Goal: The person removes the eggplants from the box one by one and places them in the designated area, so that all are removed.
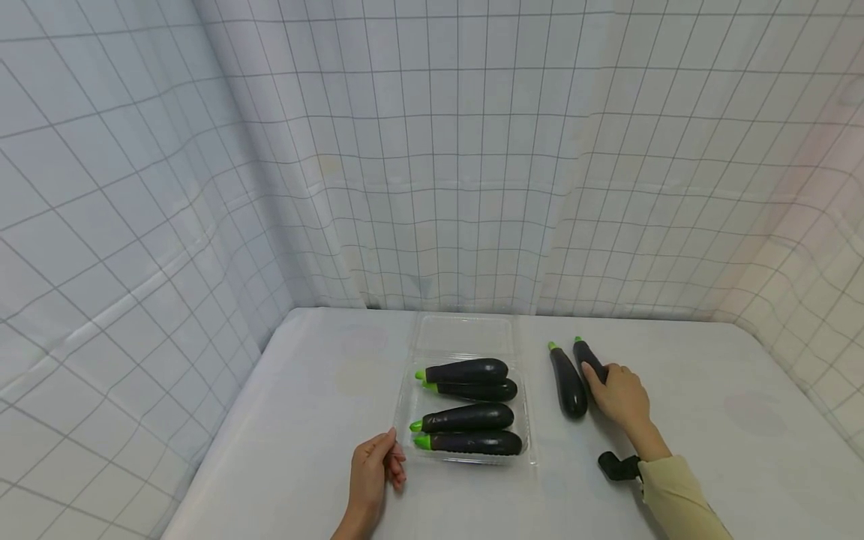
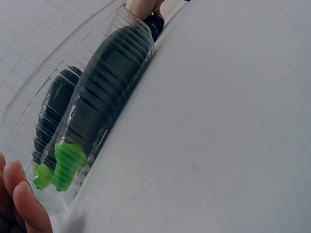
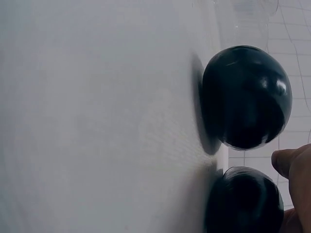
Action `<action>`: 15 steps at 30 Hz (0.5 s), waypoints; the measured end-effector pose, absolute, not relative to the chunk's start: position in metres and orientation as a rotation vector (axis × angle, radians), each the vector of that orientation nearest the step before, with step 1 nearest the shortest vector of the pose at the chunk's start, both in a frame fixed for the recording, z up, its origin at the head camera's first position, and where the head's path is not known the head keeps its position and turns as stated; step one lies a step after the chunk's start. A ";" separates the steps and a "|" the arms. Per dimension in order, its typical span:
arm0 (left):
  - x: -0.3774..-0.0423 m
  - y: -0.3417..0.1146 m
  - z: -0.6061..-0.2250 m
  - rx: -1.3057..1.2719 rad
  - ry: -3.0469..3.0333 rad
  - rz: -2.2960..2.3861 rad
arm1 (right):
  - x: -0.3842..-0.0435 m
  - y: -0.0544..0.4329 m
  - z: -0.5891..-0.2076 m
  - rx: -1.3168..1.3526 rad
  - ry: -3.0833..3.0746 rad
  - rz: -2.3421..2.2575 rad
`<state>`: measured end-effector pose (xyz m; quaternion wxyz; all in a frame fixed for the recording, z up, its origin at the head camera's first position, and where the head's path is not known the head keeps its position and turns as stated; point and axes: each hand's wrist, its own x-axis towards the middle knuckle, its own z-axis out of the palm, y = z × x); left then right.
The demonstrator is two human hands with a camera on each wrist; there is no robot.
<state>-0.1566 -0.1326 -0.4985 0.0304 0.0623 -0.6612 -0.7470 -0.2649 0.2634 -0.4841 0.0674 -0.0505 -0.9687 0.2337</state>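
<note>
White curtain [image 1: 445,150] ruled with thin dark lines fills the left side and top of the head view, behind a white table [image 1: 270,435]; at lower centre-left a left hand [image 1: 371,472] rests beside the near left corner of a clear plastic container [image 1: 462,460], its fingers loosely bent and close together, gripping nothing visible; whether they touch the container I cannot tell. Just right of that hand, in the lower centre, the container bears four dark eggplants [image 1: 470,418] lying crosswise in two pairs, green stems leftward, with its clear lid [image 1: 466,335] spread open above them in the frame; right of it, well apart from the hand, a loose eggplant [image 1: 568,384] lies with its stem toward the top; just beside this, at lower right, a second loose eggplant [image 1: 589,354] lies under the right hand [image 1: 624,397], thumb and fingers curled around its sides; a black wrist device [image 1: 617,466] and pale yellow sleeve [image 1: 678,495] follow below.
</note>
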 end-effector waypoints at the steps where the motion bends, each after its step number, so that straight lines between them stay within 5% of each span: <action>1: -0.157 -0.133 -0.499 0.191 -2.038 -2.304 | -0.265 0.264 -0.485 -0.154 -2.918 0.690; 15: -0.156 -0.133 -0.498 0.195 -2.034 -2.309 | -0.264 0.263 -0.485 -0.152 -2.859 0.643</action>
